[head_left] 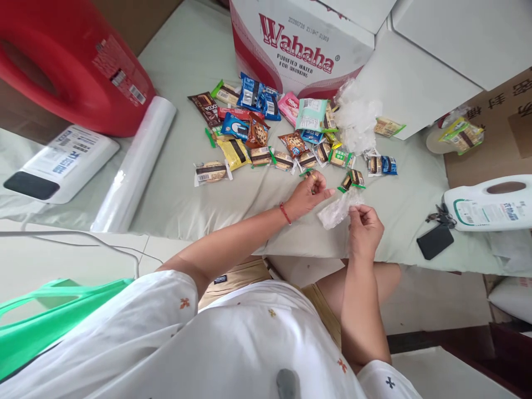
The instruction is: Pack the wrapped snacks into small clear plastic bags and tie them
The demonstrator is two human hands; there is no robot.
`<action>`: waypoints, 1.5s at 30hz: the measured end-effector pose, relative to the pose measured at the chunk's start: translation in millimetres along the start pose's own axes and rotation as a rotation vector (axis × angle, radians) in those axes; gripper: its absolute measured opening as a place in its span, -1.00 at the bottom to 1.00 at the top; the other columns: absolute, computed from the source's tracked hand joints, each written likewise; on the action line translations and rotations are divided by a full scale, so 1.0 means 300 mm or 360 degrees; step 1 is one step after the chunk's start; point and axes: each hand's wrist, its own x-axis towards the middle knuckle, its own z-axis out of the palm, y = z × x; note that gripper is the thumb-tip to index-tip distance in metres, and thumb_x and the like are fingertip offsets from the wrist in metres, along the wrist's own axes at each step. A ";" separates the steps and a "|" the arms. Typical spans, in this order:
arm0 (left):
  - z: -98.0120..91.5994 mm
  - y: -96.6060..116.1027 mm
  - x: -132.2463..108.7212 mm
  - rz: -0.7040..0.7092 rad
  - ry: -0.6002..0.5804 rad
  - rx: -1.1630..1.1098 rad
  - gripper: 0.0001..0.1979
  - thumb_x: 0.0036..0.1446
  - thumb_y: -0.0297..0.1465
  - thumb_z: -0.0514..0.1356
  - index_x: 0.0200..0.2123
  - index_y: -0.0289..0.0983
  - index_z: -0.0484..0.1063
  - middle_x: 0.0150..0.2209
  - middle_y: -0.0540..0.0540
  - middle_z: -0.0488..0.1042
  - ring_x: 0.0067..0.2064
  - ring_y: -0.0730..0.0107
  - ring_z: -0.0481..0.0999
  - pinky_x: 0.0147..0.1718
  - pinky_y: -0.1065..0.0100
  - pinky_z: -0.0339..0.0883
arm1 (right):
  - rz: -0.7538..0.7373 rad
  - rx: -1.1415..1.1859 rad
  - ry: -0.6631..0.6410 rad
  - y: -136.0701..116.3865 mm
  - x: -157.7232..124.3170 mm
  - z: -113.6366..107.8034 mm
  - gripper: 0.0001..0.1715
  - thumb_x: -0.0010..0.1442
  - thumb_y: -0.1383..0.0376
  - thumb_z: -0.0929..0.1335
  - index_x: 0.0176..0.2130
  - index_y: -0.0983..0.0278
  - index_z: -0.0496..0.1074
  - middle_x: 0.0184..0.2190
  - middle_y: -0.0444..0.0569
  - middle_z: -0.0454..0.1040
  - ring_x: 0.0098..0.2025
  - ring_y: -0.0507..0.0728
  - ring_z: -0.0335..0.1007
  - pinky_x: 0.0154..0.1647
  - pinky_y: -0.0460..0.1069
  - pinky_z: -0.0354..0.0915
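Note:
My left hand (310,194), with a red cord on its wrist, is closed at the near edge of a snack pile, its fingers curled on a small green-edged snack packet (306,173) that they mostly hide. Between finger and thumb, my right hand (366,228) pinches a crumpled clear plastic bag (334,213), which hangs over the cloth to its left. Just beyond the bag lie small green-edged biscuit packets (351,179). The pile behind holds several wrapped snacks, among them a yellow packet (233,154), brown cookie packets (293,144) and a pale green packet (311,113).
A Wahaha carton (303,50) stands behind the pile, beside bunched clear bags (357,119). At left are a red jug (83,72), a plastic film roll (135,166) and a white device (62,163). A white bottle (490,205), keys and a black wallet-like item (435,241) lie right.

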 end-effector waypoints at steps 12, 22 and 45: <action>-0.036 0.000 0.012 -0.0266 -0.0218 -0.0357 -0.47 -0.03 0.04 0.45 -0.39 -0.28 0.37 -0.44 0.07 0.37 -0.44 0.57 0.27 -0.43 0.45 0.12 | 0.0244 0.0440 -0.0166 -0.049 0.011 -0.092 -0.54 -0.07 0.09 0.62 -0.33 0.23 0.41 -0.51 -0.28 0.30 -0.57 -0.09 0.07 -0.61 -0.16 0.05; -0.025 -0.028 0.007 -0.0624 -0.0408 -0.0739 -0.44 -0.13 -0.04 0.55 -0.35 -0.29 0.37 -0.34 0.02 0.51 -0.28 0.48 0.55 -0.27 0.42 0.36 | 0.0178 0.0320 0.0102 0.030 0.024 -0.156 -0.57 -0.09 0.11 0.61 -0.33 0.28 0.49 -0.50 -0.22 0.36 -0.52 -0.07 0.16 -0.58 -0.15 0.13; -0.013 -0.050 0.043 -0.0408 0.0209 -0.0465 -0.38 0.09 0.17 0.35 -0.38 -0.18 0.14 -0.57 0.16 0.13 -0.60 0.62 0.09 -0.61 0.45 -0.05 | -0.1064 -0.0509 -0.0058 -0.112 -0.105 -0.205 -0.91 0.27 0.25 0.48 -0.20 0.06 0.65 -0.26 -0.07 0.59 -0.23 0.13 0.53 -0.23 0.05 0.45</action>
